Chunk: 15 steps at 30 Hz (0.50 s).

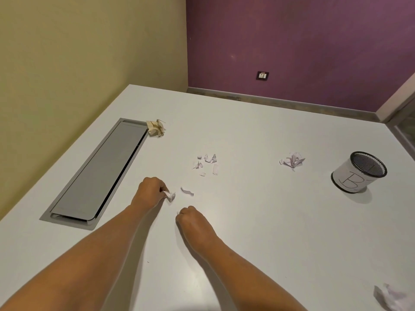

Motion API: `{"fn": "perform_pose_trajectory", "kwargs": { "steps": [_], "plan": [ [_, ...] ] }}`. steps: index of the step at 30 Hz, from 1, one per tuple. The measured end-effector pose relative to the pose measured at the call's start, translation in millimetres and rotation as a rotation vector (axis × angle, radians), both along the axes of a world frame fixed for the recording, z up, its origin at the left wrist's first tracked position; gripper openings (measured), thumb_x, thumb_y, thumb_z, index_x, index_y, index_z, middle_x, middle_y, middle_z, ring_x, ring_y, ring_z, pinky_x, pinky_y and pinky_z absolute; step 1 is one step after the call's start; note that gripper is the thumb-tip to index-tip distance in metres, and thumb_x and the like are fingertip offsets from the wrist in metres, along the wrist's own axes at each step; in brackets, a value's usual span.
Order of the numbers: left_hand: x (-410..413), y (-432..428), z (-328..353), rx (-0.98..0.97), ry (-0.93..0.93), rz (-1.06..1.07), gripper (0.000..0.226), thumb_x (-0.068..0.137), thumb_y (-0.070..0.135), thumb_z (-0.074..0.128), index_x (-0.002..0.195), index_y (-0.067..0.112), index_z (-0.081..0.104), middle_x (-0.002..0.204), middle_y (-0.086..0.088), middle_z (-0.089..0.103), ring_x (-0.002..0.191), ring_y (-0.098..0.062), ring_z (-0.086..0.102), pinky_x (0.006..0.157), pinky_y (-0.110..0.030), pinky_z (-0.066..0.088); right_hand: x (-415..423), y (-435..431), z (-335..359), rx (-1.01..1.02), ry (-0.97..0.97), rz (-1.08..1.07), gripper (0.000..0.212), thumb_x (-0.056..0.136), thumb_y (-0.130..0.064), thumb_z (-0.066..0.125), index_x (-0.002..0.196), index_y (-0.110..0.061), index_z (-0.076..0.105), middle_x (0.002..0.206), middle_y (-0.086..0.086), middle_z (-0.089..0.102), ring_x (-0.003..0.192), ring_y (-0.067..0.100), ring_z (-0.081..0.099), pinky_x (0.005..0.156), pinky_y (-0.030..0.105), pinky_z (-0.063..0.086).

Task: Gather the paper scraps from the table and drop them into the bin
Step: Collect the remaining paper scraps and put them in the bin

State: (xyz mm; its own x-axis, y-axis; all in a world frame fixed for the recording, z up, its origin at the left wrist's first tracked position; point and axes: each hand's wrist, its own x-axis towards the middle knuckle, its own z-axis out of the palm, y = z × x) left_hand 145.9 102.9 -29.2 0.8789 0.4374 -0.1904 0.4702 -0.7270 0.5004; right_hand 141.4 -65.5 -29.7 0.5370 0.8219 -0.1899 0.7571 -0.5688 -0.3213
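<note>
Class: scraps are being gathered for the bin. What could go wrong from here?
1. The bin is small and far right; the scrap pinched in the left hand might miss it.
2. The tan wad lies at the hatch edge; a nudge could drop it into the slot.
3. The white wad at bottom right may be overlooked.

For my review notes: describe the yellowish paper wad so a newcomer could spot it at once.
Find the long grey cable hatch set into the white table, on the left. At the hatch's far right corner sits the crumpled wad. It alone is yellowish-tan; the other scraps, farther right and nearer, are white.
</note>
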Motion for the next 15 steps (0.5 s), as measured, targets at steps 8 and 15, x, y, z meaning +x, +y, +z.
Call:
{"fn": "perform_pose_trajectory", "kwargs": {
  "steps": [8, 15],
  "plan": [
    [-22, -12, 9, -0.035, -0.008, 0.088, 0.004, 0.071, 0.007, 0.076, 0.075, 0.007, 0.076, 0.065, -0.006, 0.067, 0.063, -0.019, 0.051, 0.054, -0.025, 0.037, 5, -21, 5, -0.010, 0.025, -0.073, 0.026, 0.079, 0.019, 0.040, 0.090, 0.004, 0.060, 0.098, 0.020, 0.058, 0.087, 0.026, 0.048, 0.070, 0.035, 0.036],
    [-31, -34, 32, 0.026, 0.035, 0.058, 0.011, 0.063, -0.008, 0.065, 0.065, 0.003, 0.068, 0.065, -0.010, 0.067, 0.063, -0.022, 0.055, 0.061, -0.030, 0.047, 13, -61, 10, -0.022, -0.022, -0.126, 0.046, 0.086, 0.014, 0.039, 0.055, -0.012, 0.016, 0.061, -0.001, 0.016, 0.081, 0.021, 0.034, 0.063, 0.033, 0.028]
  ]
}}
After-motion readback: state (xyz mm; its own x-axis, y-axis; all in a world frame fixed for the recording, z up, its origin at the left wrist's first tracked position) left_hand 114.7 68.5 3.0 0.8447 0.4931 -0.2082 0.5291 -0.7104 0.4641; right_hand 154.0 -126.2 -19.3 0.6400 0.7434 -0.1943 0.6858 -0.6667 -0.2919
